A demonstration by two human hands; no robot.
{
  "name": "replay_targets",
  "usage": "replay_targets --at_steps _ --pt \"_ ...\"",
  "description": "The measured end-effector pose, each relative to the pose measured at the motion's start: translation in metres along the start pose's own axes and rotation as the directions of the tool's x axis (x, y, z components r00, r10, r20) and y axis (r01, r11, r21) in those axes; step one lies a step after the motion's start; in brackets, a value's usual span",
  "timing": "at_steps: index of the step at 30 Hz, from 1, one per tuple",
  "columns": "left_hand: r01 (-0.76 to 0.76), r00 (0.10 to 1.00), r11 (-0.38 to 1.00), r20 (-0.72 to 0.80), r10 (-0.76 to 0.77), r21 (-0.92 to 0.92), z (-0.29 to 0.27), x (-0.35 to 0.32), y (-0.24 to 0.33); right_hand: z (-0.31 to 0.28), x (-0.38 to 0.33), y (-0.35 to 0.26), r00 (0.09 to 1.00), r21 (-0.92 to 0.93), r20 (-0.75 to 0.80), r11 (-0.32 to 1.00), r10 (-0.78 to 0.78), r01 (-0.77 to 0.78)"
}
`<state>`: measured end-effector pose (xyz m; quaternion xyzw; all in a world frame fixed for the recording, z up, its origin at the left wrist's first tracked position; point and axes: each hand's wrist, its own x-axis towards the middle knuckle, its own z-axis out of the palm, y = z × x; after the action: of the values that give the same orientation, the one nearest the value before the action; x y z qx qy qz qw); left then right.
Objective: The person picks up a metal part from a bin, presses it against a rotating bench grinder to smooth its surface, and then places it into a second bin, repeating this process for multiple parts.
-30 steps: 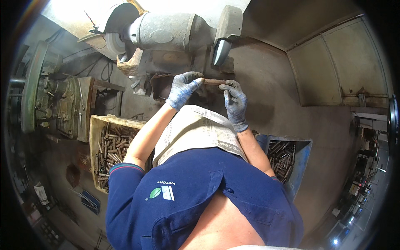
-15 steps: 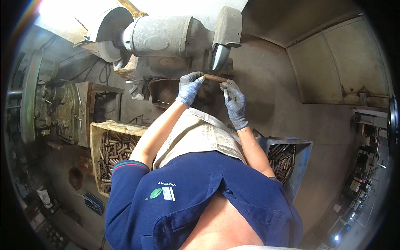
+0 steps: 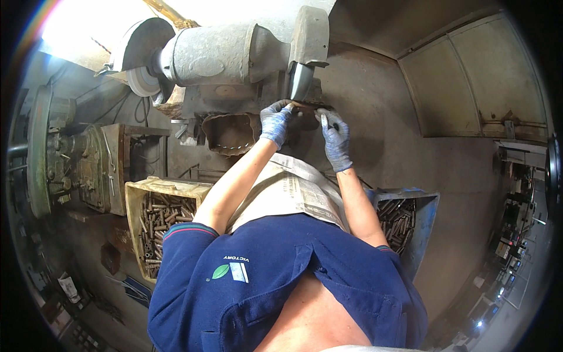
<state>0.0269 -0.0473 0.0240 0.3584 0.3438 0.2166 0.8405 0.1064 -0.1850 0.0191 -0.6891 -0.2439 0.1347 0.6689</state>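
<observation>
My left hand, in a blue-and-grey work glove, is closed on the left end of a short brown metal rod. My right hand, gloved likewise, pinches the rod's other end. The rod lies roughly level just under the right wheel of a bench grinder. It looks to be at the wheel's lower edge, though actual contact is hard to make out. A guard covers the top of that wheel.
A cream bin of brown metal rods stands at my left, a blue bin with similar rods at my right. Below the grinder is a rusty open container. A green machine occupies the far left; metal panels stand far right.
Both hands have brought the rod up against or very near the grinding wheel's lower edge, closing the earlier gap. The whole view has shifted slightly.
</observation>
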Motion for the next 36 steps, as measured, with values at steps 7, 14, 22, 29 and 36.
replay_targets --at_steps 7,14,22,29,36 --pt "-0.08 0.993 0.99 -0.076 0.09 0.119 -0.024 0.006 0.016 0.026 -0.001 0.01 0.989 -0.018 0.13 0.998 0.069 -0.068" --pt "-0.09 0.991 0.985 -0.09 0.104 0.15 -0.047 0.016 0.02 0.053 0.001 0.018 0.982 0.305 0.1 0.935 0.159 -0.182" --pt "-0.011 0.999 0.995 -0.052 0.016 0.103 -0.011 0.022 -0.005 0.005 0.007 0.027 0.983 0.344 0.071 0.921 0.17 -0.184" --pt "-0.036 0.993 0.972 -0.098 0.061 0.234 -0.024 0.02 0.013 0.023 0.008 0.034 0.965 0.213 0.122 0.943 0.234 -0.256" --pt "-0.073 0.981 0.964 -0.154 0.115 0.256 -0.052 0.027 0.023 0.057 0.005 0.03 0.962 0.314 0.163 0.913 0.217 -0.259"
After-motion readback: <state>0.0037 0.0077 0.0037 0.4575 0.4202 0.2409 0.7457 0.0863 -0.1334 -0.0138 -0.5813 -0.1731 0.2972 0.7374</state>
